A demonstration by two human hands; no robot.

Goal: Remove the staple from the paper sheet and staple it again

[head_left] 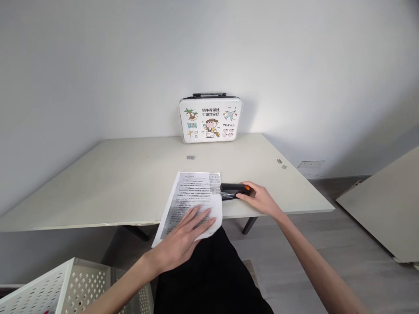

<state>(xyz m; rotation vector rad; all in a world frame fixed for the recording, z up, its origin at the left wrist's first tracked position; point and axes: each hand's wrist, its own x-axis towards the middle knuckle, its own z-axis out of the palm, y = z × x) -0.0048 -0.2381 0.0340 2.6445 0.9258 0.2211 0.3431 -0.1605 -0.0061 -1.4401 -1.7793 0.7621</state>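
Note:
My left hand (pixel 180 240) lies across the lower part of some printed sheets of paper (pixel 193 187), its fingers stretched over the top face. The thumb is mostly hidden at the sheets' underside, and the hand grips them there. Their lower end hangs past the table's front edge, and the lower right corner bends. In my right hand (pixel 258 198) is a black stapler (pixel 232 190) with an orange part at its rear. The stapler's front end meets the right edge of the sheets; whether paper lies between its jaws I cannot tell.
A white case (pixel 211 120) with cartoon prints stands at the back of the white table (pixel 108 183), near the wall. Small grey staple strips (pixel 190 157) lie behind the sheets, and further grey pieces (pixel 279 161) at the right. A white perforated basket (pixel 87 283) stands lower left.

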